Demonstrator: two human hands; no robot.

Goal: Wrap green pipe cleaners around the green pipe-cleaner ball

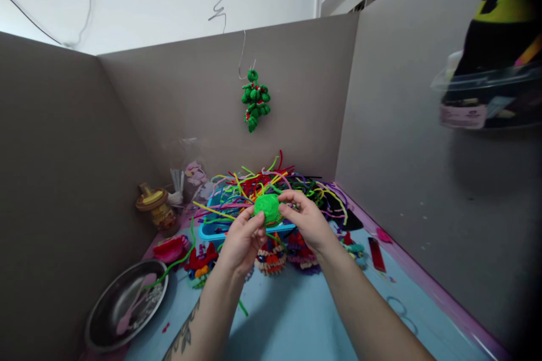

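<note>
A bright green coiled pipe-cleaner ball is held up between both hands above the table. My left hand pinches its lower left side with thumb and fingers. My right hand grips its right side, fingers curled over the top. Behind the ball, a blue tray overflows with loose pipe cleaners in many colours. Small finished pipe-cleaner figures stand on the blue table surface just under my hands.
Grey cardboard walls enclose the table on three sides; a green pipe-cleaner ornament hangs on the back wall. A metal bowl with a pink spoon sits front left, a small jar behind it. A red lighter lies right. A clear box sits upper right.
</note>
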